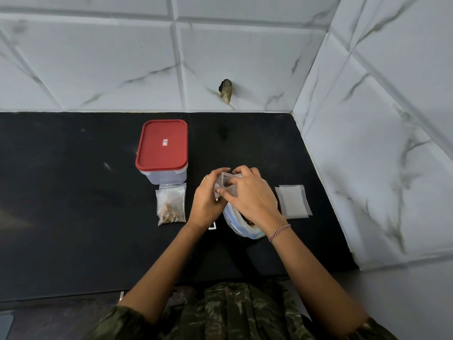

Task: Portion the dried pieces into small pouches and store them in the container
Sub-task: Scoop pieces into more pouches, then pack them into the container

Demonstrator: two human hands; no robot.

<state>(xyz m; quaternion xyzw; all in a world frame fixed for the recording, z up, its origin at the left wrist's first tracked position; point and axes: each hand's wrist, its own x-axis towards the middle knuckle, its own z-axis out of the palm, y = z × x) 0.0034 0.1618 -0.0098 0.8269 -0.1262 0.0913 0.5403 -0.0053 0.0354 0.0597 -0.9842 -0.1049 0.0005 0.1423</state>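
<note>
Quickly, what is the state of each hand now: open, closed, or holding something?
Left hand: grips the small clear pouch.
Right hand: pinches the same pouch.

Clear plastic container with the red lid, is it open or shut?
Shut: the red lid sits flat on the clear plastic container, covering its whole visible rim.

Container (161,153) w/ red lid on, far left; filled pouch (170,204) flat just nearer; clear pouch (226,184) held over bag (231,218), center; empty pouches (293,201) flat, right.

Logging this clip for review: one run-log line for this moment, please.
left hand: pinches small pouch | right hand: pinches it too | filled pouch: before lidded container | spare pouches: right
</note>
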